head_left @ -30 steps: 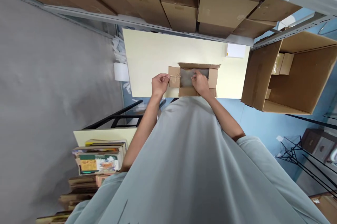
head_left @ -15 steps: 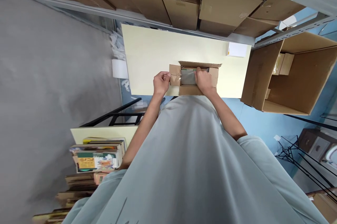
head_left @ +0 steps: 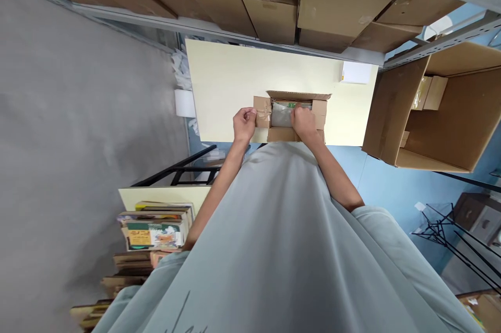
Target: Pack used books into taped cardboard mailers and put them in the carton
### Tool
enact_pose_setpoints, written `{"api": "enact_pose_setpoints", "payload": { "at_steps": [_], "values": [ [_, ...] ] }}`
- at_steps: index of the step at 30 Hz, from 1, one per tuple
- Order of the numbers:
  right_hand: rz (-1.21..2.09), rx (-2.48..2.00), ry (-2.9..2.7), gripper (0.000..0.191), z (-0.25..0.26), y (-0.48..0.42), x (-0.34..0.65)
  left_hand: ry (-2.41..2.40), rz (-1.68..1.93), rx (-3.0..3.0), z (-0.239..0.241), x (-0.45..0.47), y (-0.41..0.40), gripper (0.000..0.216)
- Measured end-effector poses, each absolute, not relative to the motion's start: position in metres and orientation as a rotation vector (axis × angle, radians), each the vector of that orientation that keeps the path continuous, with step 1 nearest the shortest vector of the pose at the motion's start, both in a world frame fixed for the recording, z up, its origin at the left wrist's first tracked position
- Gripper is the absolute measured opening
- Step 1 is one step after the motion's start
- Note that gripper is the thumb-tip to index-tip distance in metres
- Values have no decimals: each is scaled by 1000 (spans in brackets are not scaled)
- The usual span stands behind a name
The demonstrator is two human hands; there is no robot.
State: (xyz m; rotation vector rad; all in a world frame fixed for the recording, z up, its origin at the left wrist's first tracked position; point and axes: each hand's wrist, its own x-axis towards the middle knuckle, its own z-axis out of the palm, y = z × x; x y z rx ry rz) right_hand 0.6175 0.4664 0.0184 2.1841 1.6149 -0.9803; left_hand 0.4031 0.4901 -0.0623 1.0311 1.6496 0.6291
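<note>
A small cardboard box lies on the cream tabletop with its flaps folded out. Inside is a greyish, see-through plastic bag, with a patch of green print showing behind its upper edge. The fingertips of my left hand pinch the outer edge of the box's left flap, which has crinkled tape on it. My right hand is over the right half of the opening, fingers curled in on the plastic bag. Its fingertips are partly hidden, as is the right part of the contents.
A white box sits at the back right of the table. To the right stands a large open carton with smaller boxes inside. Overhead, a metal shelf holds several cartons. Books are stacked at lower left; a white roll is beside the table.
The plastic bag has bunched upward under my right hand, and more green print shows behind it. My left hand stays at the left flap. The whole view has shifted slightly.
</note>
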Motion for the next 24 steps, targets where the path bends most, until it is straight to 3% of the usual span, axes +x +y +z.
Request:
{"api": "enact_pose_setpoints", "payload": {
  "at_steps": [6, 11, 15, 18, 24],
  "values": [
    [-1015, 2200, 1634, 38, 33, 471, 619, 1580, 580, 1051, -50, 409, 486, 34],
    [-1171, 2243, 1696, 49, 28, 487, 616, 1560, 565, 1031, -49, 410, 488, 31],
    [-1273, 2253, 1653, 32, 13, 496, 611, 1552, 565, 988, -51, 410, 487, 35],
    [-1328, 2318, 1599, 30, 6, 492, 613, 1550, 595, 962, -56, 408, 487, 39],
    [-1048, 2464, 1469, 32, 1, 468, 631, 1554, 694, 857, -62, 402, 488, 40]
  ]
}}
